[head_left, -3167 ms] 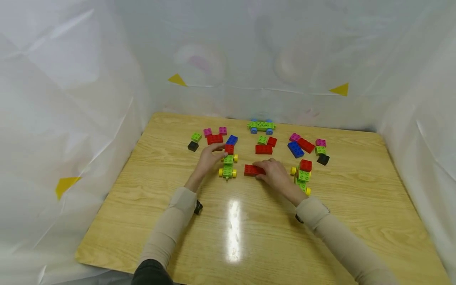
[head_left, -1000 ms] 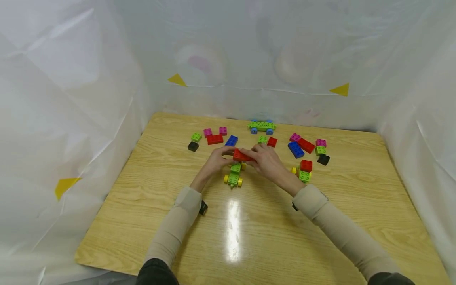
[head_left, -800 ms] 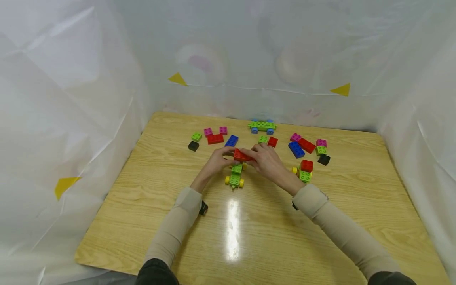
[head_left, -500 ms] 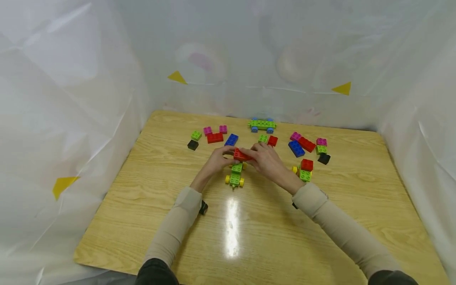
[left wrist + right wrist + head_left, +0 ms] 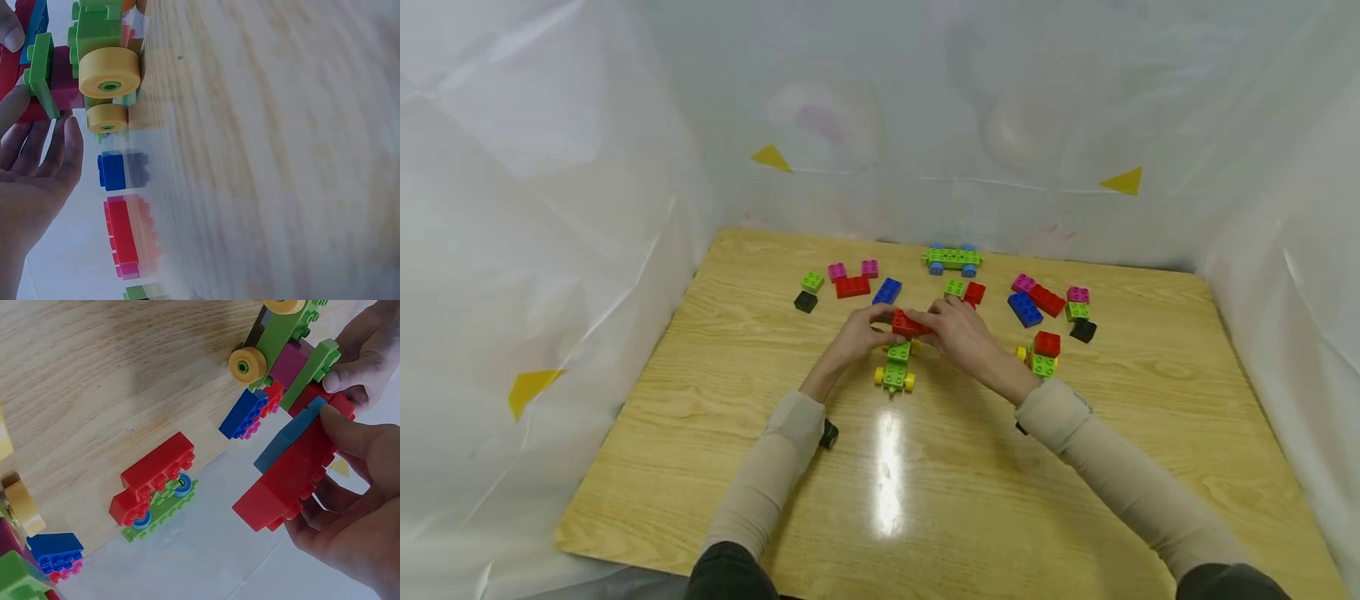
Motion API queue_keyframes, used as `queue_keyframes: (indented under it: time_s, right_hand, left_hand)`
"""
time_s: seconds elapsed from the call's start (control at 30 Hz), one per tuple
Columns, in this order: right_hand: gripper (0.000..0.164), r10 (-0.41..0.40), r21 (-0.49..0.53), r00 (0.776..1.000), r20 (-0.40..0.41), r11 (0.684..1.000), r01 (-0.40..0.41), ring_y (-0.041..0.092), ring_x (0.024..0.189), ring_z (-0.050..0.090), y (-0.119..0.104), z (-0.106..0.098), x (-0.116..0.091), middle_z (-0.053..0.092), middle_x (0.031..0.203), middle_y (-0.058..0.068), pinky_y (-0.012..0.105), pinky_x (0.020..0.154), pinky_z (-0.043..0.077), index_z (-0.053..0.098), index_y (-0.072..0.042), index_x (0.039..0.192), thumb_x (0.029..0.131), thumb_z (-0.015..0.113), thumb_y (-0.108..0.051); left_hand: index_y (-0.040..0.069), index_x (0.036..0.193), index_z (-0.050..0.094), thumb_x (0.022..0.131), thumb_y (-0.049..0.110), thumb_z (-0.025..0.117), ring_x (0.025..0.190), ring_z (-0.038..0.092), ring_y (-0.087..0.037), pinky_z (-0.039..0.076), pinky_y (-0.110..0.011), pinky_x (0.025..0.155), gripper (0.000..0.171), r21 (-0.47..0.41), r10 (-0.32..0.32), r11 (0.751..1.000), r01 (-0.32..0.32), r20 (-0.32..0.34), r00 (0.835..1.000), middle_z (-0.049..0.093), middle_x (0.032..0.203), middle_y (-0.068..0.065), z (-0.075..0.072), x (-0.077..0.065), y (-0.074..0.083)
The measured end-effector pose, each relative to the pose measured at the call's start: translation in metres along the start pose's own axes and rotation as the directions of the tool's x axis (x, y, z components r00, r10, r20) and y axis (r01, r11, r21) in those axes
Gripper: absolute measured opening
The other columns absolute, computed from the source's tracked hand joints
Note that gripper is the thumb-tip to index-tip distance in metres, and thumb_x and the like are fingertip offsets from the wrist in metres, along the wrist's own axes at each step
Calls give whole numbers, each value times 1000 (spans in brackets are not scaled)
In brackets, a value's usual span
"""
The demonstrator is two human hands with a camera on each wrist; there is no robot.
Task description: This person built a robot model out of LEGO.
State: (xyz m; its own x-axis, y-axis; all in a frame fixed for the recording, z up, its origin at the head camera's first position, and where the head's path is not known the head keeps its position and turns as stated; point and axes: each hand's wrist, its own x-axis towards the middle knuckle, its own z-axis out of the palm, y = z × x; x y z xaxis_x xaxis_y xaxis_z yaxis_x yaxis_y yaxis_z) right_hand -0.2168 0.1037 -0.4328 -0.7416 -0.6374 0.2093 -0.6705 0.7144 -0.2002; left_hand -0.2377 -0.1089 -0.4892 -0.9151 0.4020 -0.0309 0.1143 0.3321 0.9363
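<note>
My left hand (image 5: 853,337) steadies a toy car (image 5: 895,375) with a green base and yellow wheels (image 5: 109,74). Thumb and fingers pinch the red brick at the top of its stack, above a flat green brick (image 5: 41,74) and a magenta brick (image 5: 65,81). My right hand (image 5: 362,512) grips a long red brick (image 5: 284,478) by its end, with a blue brick (image 5: 292,434) fixed under it. This joined pair sits right at the car's top red brick, largely covering it in the head view.
A second yellow-wheeled car (image 5: 1043,362) stands to the right. At the back is a green base with blue wheels (image 5: 952,257). Loose blue (image 5: 887,291), red (image 5: 852,287), magenta (image 5: 869,268), green (image 5: 812,281) and black bricks (image 5: 806,301) lie along the far side of the table (image 5: 700,433).
From the table right of the car, my right hand has brought the long red brick up over the car. The car and left hand shifted slightly right. Over the last second, both hands barely moved.
</note>
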Motion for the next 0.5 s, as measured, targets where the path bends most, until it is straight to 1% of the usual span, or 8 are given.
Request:
queue_keyframes:
  time_s: [0.23, 0.37, 0.5]
  right_hand:
    - [48, 28, 3, 999, 37, 1000, -28, 27, 86, 52, -1, -2, 3, 65, 96, 12, 40, 75, 48, 61, -18, 132, 85, 74, -13]
    - [48, 31, -2, 998, 48, 1000, -31, 27, 85, 52, -2, -2, 3, 65, 95, 12, 39, 75, 47, 61, -17, 132, 86, 74, -13]
    - [49, 29, -15, 998, 57, 1000, -28, 27, 84, 52, -3, -3, 4, 64, 95, 12, 39, 74, 47, 60, -18, 133, 86, 74, -14]
  left_hand:
    - [8, 128, 58, 87, 13, 73, 114, 56, -26, 52, -37, 87, 44, -27, -22, 999, 22, 1, 1000, 60, 124, -9, 1, -1, 4]
    - [6, 127, 58, 87, 11, 73, 114, 56, -27, 51, -40, 90, 44, -35, -7, 999, 7, -1, 1000, 60, 124, -11, 1, -1, 4]
    - [7, 125, 60, 86, 11, 74, 111, 57, -25, 50, -39, 91, 42, -27, 19, 999, -20, -16, 1000, 61, 121, -9, 2, -1, 3]
